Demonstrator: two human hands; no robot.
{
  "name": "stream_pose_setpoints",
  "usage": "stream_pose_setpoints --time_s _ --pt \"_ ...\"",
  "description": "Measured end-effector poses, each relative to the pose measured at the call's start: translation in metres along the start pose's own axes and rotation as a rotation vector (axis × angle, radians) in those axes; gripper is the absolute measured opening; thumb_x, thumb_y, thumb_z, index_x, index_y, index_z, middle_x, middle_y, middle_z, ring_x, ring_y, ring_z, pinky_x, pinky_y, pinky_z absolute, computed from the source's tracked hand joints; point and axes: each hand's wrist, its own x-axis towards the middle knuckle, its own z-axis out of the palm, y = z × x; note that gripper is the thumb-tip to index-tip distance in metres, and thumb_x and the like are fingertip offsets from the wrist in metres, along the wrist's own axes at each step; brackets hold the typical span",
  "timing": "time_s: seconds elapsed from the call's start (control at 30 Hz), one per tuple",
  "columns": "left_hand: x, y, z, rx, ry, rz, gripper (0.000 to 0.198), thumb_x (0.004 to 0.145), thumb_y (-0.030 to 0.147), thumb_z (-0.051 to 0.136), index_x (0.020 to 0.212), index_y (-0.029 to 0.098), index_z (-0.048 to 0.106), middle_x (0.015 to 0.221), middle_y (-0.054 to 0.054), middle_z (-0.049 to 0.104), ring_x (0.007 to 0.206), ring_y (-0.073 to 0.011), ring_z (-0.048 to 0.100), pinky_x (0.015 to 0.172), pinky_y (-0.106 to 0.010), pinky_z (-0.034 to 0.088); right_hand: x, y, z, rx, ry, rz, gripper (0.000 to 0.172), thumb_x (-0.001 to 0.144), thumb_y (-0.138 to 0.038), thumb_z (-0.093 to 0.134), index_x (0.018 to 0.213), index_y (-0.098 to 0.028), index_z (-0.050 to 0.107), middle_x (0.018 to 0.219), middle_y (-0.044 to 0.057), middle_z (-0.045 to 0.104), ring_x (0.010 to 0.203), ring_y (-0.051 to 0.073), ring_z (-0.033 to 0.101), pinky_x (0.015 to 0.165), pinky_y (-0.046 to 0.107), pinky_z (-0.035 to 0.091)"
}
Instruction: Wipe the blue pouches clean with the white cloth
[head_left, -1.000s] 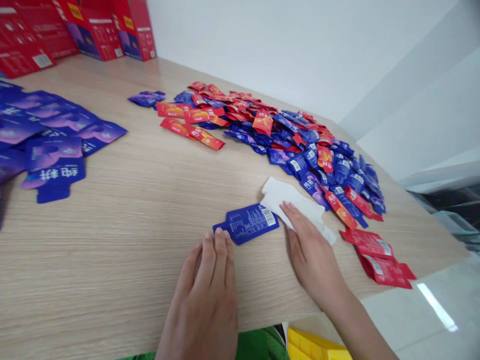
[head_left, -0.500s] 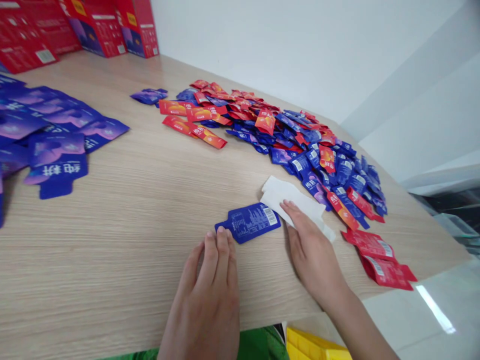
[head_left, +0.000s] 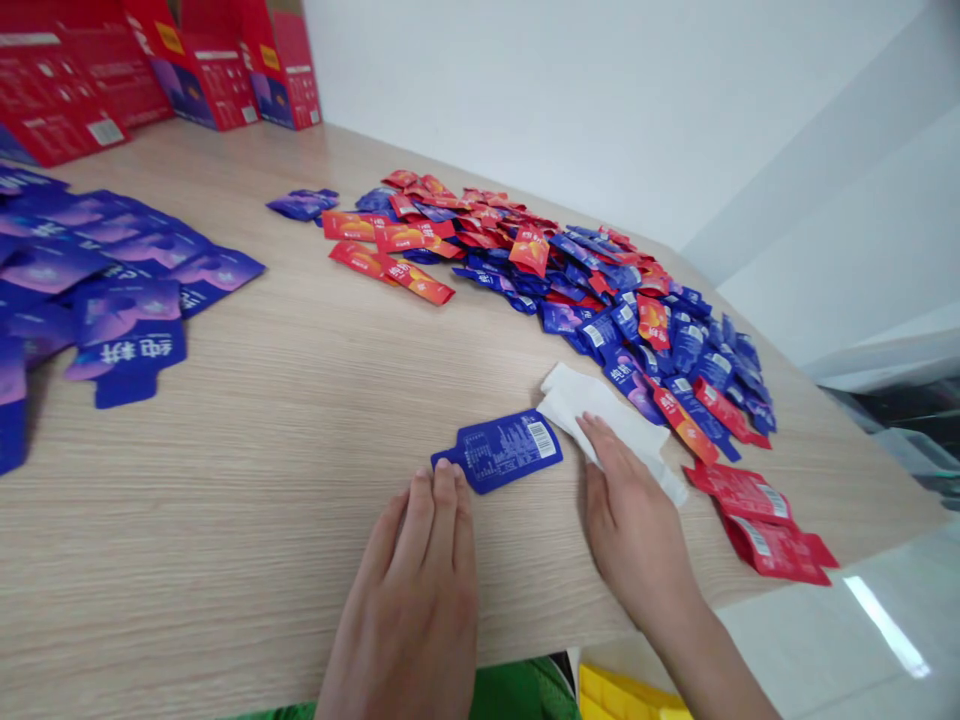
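A dark blue flat pouch (head_left: 504, 452) with a narrow neck lies on the table, its printed barcode side up. The fingertips of my left hand (head_left: 420, 580) rest on its neck, fingers stretched out and lying flat. Just right of the pouch, my right hand (head_left: 634, 525) has its fingers over a white tissue (head_left: 619, 420), holding it against the tabletop. The tissue is spread out and a little crumpled, apart from the pouch's barcode end. Part of the tissue is hidden under the right hand.
A heap of red and blue sachets (head_left: 570, 270) runs along the wall side. Two red pouches (head_left: 772, 545) lie near the right edge. Overlapping blue pouches (head_left: 127, 330) cover the left, with red boxes (head_left: 217, 75) behind them. Below the front edge is a yellow container (head_left: 630, 695).
My right hand and the tissue have slid slightly right, away from the pouch's barcode end. My left hand stays on the neck. The view has tilted a little.
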Motion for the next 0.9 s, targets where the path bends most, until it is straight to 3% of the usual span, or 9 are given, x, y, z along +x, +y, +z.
stream_pose_setpoints --time_s 0.1,0.17,0.27,0.37,0.53,0.67,0.77,0.9 --pt "0.016 0.0 0.003 -0.037 0.092 -0.074 0.05 0.104 0.02 0.045 0.148 0.003 0.058 0.148 -0.017 0.071 0.135 -0.029 0.068 0.109 -0.042 0.059 -0.002 0.004 0.0 0.007 0.0 0.004 0.048 0.111 -0.021 0.039 0.153 -0.011 0.06 0.159 0.022 0.062 0.148 0.034 0.061 0.123 0.064 0.05" --pt "0.03 0.0 0.007 -0.089 0.09 -0.12 0.05 0.106 0.027 0.05 0.151 0.006 0.057 0.151 -0.015 0.07 0.136 -0.0291 0.067 0.109 -0.044 0.06 -0.003 0.002 0.001 0.033 0.008 -0.013 0.048 0.112 -0.022 0.038 0.153 -0.012 0.06 0.159 0.02 0.062 0.148 0.033 0.061 0.123 0.061 0.051" --pt "0.05 -0.004 0.012 -0.141 0.001 -0.094 0.044 0.107 0.03 0.053 0.145 0.011 0.064 0.145 -0.013 0.074 0.131 -0.0289 0.07 0.11 -0.047 0.06 -0.003 0.004 0.003 0.065 0.021 -0.039 0.048 0.111 -0.022 0.039 0.154 -0.014 0.06 0.158 0.018 0.063 0.148 0.031 0.062 0.122 0.059 0.053" --pt "0.065 -0.013 0.012 -0.138 -0.086 -0.1 0.036 0.104 0.022 0.057 0.137 0.014 0.07 0.133 -0.012 0.079 0.118 -0.0267 0.074 0.1 -0.043 0.063 -0.004 0.007 0.005 0.07 0.026 -0.052 0.048 0.111 -0.022 0.04 0.154 -0.014 0.06 0.158 0.018 0.064 0.147 0.031 0.062 0.121 0.058 0.054" --pt "0.075 -0.036 -0.002 -0.19 -0.174 -0.278 0.032 0.107 0.021 0.047 0.125 0.02 0.073 0.119 -0.009 0.081 0.109 -0.028 0.075 0.092 -0.045 0.06 -0.006 0.009 0.007 0.056 0.049 -0.05 0.047 0.113 -0.027 0.039 0.153 -0.015 0.061 0.156 0.016 0.066 0.144 0.031 0.065 0.12 0.055 0.056" --pt "0.075 -0.072 -0.017 -0.252 -0.165 -0.552 0.032 0.111 0.025 0.037 0.108 0.024 0.07 0.097 -0.003 0.081 0.088 -0.0223 0.076 0.075 -0.035 0.054 -0.007 0.009 0.006 0.045 0.066 -0.077 0.045 0.114 -0.028 0.038 0.15 -0.016 0.062 0.155 0.016 0.067 0.143 0.031 0.066 0.119 0.055 0.057" --pt "0.069 -0.115 -0.03 -0.301 -0.12 -0.774 0.034 0.111 0.036 0.036 0.094 0.025 0.065 0.057 0.006 0.067 0.058 -0.017 0.068 0.058 -0.027 0.043 -0.007 0.01 0.006 0.033 0.068 -0.096 0.045 0.114 -0.028 0.038 0.15 -0.015 0.061 0.155 0.017 0.066 0.143 0.033 0.066 0.118 0.056 0.058" --pt "0.049 -0.182 -0.048 -0.269 0.058 -0.995 0.033 0.106 0.04 0.038 0.088 0.023 0.06 0.056 0.007 0.067 0.056 -0.0141 0.065 0.058 -0.023 0.043 -0.007 0.009 0.006 0.012 0.066 -0.114 0.044 0.114 -0.027 0.039 0.15 -0.014 0.062 0.154 0.018 0.067 0.142 0.034 0.067 0.117 0.057 0.059"
